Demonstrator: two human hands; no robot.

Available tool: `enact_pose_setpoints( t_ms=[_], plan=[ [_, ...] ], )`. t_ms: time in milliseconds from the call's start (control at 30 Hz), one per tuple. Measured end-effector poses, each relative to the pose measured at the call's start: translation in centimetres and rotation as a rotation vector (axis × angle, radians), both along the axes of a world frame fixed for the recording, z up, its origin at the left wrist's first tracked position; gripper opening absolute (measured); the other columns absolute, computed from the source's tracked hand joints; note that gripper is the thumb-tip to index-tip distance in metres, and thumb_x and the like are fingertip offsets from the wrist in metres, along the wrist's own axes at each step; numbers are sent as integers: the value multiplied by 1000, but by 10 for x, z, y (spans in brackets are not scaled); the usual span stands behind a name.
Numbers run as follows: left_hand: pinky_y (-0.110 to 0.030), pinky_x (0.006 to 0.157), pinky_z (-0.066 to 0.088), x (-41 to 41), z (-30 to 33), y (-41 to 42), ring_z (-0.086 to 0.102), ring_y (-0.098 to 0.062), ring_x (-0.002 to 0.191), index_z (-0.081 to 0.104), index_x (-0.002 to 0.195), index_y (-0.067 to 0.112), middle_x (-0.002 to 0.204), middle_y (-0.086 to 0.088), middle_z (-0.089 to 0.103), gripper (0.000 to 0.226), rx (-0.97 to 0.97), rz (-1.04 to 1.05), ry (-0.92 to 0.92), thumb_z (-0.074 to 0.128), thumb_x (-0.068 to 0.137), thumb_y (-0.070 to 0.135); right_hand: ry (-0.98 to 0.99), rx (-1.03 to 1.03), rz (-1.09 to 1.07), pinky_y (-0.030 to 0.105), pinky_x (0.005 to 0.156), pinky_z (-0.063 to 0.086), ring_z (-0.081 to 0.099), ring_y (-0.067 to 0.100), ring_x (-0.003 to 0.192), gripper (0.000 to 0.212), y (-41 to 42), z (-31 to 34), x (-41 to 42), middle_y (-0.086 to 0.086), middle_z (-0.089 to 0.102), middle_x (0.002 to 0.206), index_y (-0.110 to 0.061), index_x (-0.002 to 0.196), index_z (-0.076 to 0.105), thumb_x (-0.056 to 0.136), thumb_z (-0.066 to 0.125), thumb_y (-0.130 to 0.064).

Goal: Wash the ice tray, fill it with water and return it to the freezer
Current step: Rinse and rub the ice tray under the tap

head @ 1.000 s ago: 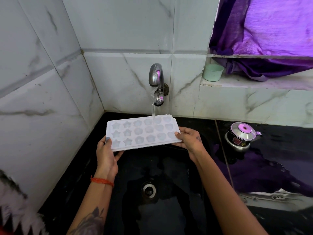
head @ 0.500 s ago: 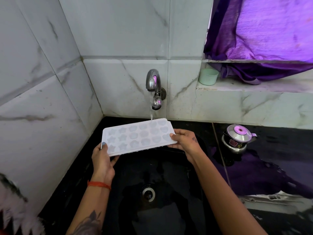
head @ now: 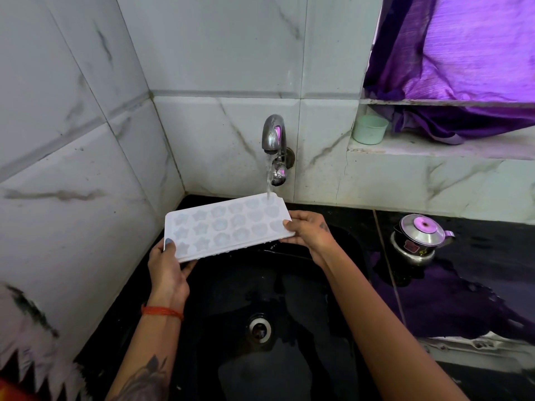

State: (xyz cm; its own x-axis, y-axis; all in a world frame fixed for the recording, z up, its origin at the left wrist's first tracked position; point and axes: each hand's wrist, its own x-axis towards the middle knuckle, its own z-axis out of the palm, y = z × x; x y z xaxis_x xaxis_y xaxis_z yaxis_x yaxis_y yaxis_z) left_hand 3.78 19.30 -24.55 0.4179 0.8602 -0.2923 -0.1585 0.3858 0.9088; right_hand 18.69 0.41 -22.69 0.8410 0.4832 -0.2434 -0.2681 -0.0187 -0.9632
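Both hands, left hand (head: 168, 270) and right hand (head: 309, 231), are gripping the ice tray (head: 228, 225) ends; tap (head: 273, 134) water is hitting its far right corner, so sliding it level should be filling every cell.

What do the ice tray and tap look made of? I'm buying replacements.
Ice tray: probably matte white plastic or silicone, with moulded star and flower cavities; the look leaves it open. Tap: metal with a worn, shiny finish, judging by its reflections and dull patches.
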Motion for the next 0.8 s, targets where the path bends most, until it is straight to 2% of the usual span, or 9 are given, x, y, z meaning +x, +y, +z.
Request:
enact_pose_setpoints(
  t_ms=[67, 200, 333, 433, 567, 667, 800],
  plan=[
    [-46, 89, 49, 1, -2, -2, 58, -12, 84, 47, 131, 7, 114, -7, 57, 32, 6, -17, 17, 37, 103, 18, 6, -10, -20, 28, 70, 60, 68, 26, 88, 33, -5, -2, 0, 15, 68, 105, 4, 122, 57, 89, 57, 2],
    [-36, 71, 50, 6, -6, -13, 58, -15, 87, 47, 130, 6, 116, -10, 56, 31, 7, -72, 37, 37, 102, 15, 21, -36, -90, 27, 67, 60, 69, 25, 87, 30, -22, -6, 0, 16, 68, 104, 3, 118, 60, 88, 58, 2],
    [-42, 78, 48, 13, -11, -28, 57, -26, 106, 48, 131, 5, 122, -14, 58, 32, -25, -150, 75, 40, 101, 16, 59, -59, -177, 29, 68, 60, 69, 25, 87, 26, -43, -15, 2, 14, 69, 101, 1, 111, 63, 86, 58, 3],
    [-41, 73, 52, 18, -15, -40, 59, -31, 109, 47, 130, 5, 125, -15, 59, 33, -30, -200, 105, 43, 101, 21, 84, -76, -238, 29, 68, 59, 69, 27, 90, 24, -58, -19, 4, 13, 70, 98, -1, 107, 66, 85, 57, 4],
    [-37, 65, 52, 23, -17, -61, 62, -25, 92, 50, 128, 7, 116, -12, 62, 33, -36, -280, 106, 41, 102, 24, 112, -125, -365, 32, 64, 58, 67, 27, 86, 18, -74, -25, 6, 15, 68, 97, -3, 96, 68, 82, 58, 2],
    [-36, 65, 53, 28, -19, -75, 63, -19, 88, 51, 127, 8, 113, -11, 63, 32, -35, -317, 106, 40, 102, 24, 140, -216, -459, 35, 65, 56, 64, 29, 89, 6, -83, -30, 9, 16, 63, 100, -7, 79, 65, 78, 62, -2],
    [-34, 65, 52, 29, -23, -83, 62, -17, 86, 51, 125, 8, 101, -4, 64, 28, -41, -325, 95, 39, 102, 20, 82, -350, -477, 43, 76, 58, 60, 28, 89, 11, -89, -27, 8, 15, 60, 100, -10, 69, 63, 78, 63, -5]
  ],
)
